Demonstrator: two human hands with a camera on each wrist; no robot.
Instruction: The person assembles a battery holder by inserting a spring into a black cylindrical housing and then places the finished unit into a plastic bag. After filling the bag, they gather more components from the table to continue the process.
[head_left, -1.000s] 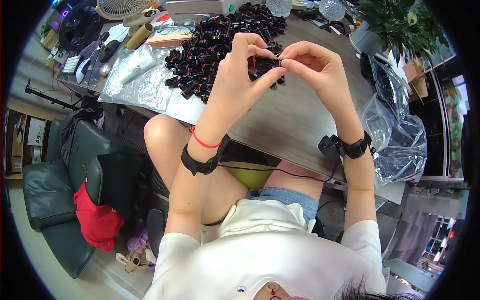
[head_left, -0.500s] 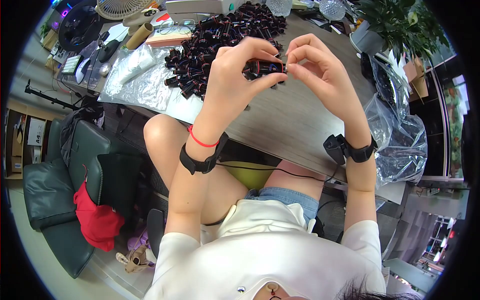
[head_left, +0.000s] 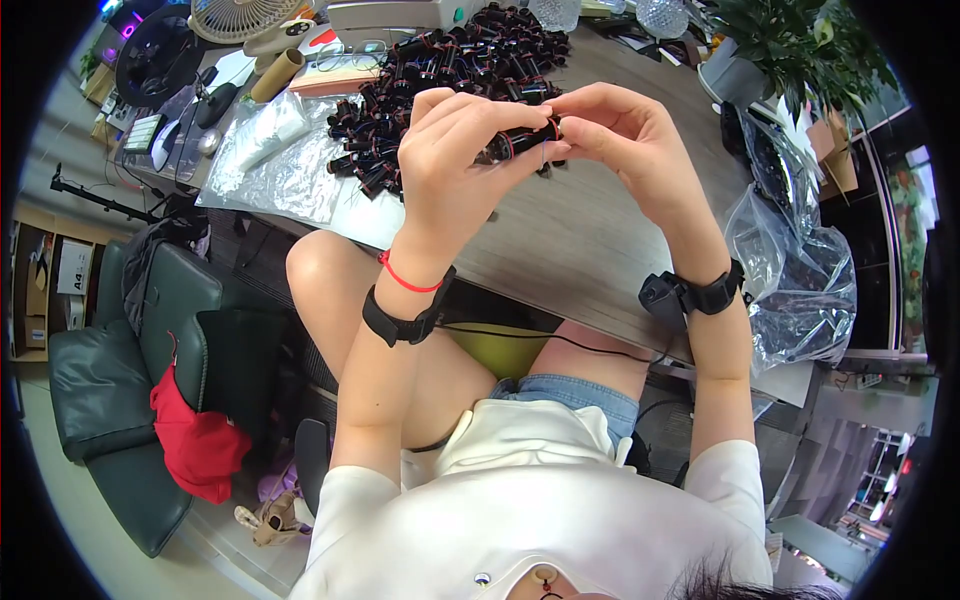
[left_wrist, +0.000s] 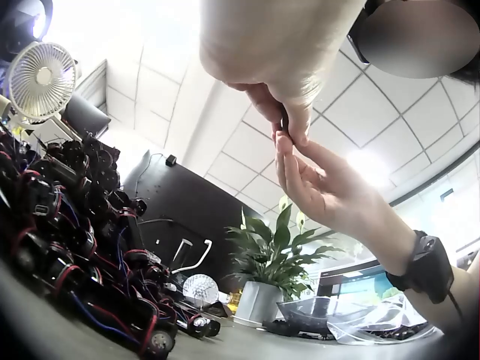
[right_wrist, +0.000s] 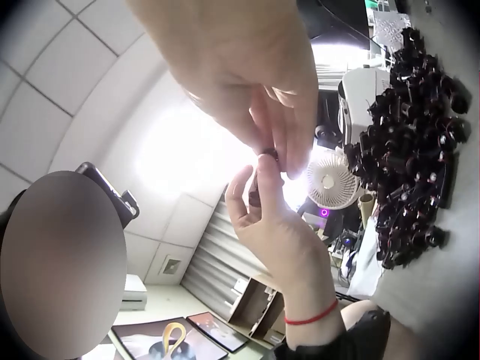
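Observation:
In the head view the left hand (head_left: pixel 450 160) grips a small black cylindrical part (head_left: pixel 520 140) with a red ring, its fingers over the top and the thumb below. The right hand (head_left: pixel 630 140) has thumb and forefinger pinched at the part's right end, close against the left fingertips. Both hands are raised over the desk, in front of a large pile of similar black parts (head_left: pixel 440 70). From the left wrist view the right hand (left_wrist: pixel 322 184) meets the left fingertips. In the right wrist view the left hand (right_wrist: pixel 281 240) holds the dark part (right_wrist: pixel 256 191), mostly hidden.
Left of the pile lie a clear plastic bag (head_left: pixel 270 140) and a cardboard tube (head_left: pixel 278 75), with a fan (head_left: pixel 235 12) behind. A potted plant (head_left: pixel 735 75) stands at the back right, near crumpled clear plastic (head_left: pixel 800 300). The desk's front edge runs below the hands.
The left hand has turned and its fingers have closed further over the part. The right hand drew slightly back to the right, then returned to the part's end.

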